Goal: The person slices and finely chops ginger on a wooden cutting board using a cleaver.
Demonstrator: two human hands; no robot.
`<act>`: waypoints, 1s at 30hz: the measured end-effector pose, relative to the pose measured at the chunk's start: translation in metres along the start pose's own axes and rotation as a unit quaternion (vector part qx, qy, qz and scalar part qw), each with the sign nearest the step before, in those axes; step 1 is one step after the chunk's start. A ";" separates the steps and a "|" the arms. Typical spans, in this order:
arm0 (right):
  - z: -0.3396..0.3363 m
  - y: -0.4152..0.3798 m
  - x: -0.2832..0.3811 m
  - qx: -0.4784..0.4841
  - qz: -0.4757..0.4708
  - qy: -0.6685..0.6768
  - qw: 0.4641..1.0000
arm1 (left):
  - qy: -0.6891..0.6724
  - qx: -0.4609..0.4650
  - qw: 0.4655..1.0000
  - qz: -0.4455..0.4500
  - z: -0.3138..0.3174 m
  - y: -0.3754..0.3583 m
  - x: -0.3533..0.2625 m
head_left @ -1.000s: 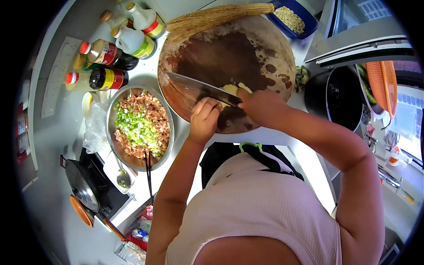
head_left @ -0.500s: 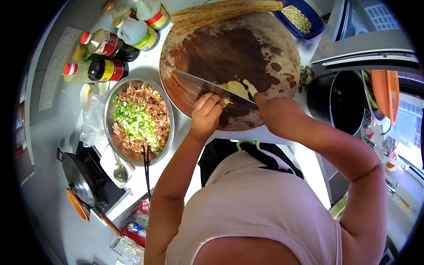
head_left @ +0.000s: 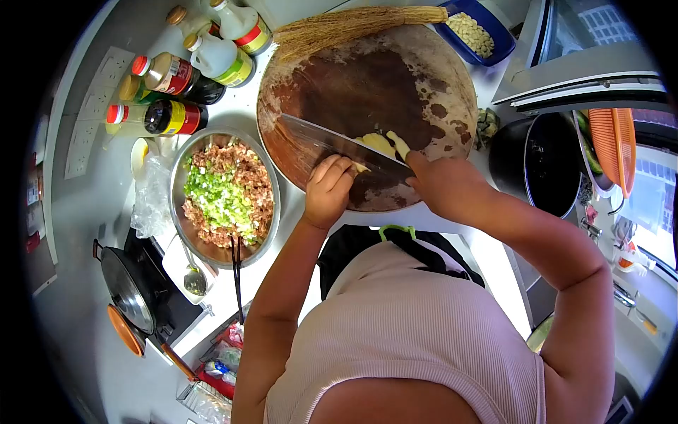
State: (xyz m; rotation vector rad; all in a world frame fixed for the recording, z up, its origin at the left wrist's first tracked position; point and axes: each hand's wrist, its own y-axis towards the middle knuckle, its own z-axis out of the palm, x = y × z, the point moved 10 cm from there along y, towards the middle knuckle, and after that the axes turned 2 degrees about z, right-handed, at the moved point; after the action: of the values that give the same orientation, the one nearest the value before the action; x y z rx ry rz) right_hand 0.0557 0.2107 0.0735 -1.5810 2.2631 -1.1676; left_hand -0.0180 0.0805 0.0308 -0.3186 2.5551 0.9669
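On the round wooden board [head_left: 367, 78], my right hand [head_left: 446, 185] is closed round the handle end of a broad knife [head_left: 325, 139], whose blade points up and left. My left hand [head_left: 330, 189] rests at the near edge of the board with its fingers bent against the blade. A small pale yellow piece [head_left: 361, 168] shows beside its fingertips, partly hidden. Beyond the blade lie pale yellow slices [head_left: 378, 143] and a longer strip [head_left: 398, 145] near my right hand.
Left of the board stands a steel bowl [head_left: 275, 205] of minced meat and chopped greens, with chopsticks [head_left: 236, 275] in it. Bottles [head_left: 176, 116] stand behind it. A straw brush [head_left: 353, 27] lies across the board's far edge, near a blue container [head_left: 500, 44]. A black pot [head_left: 510, 159] is at right.
The view has shifted slightly. My hands and the knife keep nearly the same place on the board, and the yellow slices beside the blade look slightly less exposed.
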 end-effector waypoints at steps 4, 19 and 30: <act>0.005 -0.001 -0.004 0.002 0.005 0.007 1.000 | 0.007 0.000 1.000 -0.001 -0.001 0.001 -0.001; 0.027 0.055 0.022 -0.074 -0.054 -0.008 0.996 | 0.004 -0.013 1.000 -0.016 -0.002 -0.002 0.004; 0.012 0.007 -0.004 -0.041 -0.019 0.002 0.999 | -0.008 0.010 1.000 -0.015 -0.003 0.001 0.004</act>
State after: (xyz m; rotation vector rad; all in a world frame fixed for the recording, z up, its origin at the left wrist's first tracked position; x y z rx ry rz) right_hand 0.0584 0.2091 0.0594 -1.6601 2.3220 -1.0999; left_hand -0.0225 0.0795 0.0319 -0.3425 2.5361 0.9286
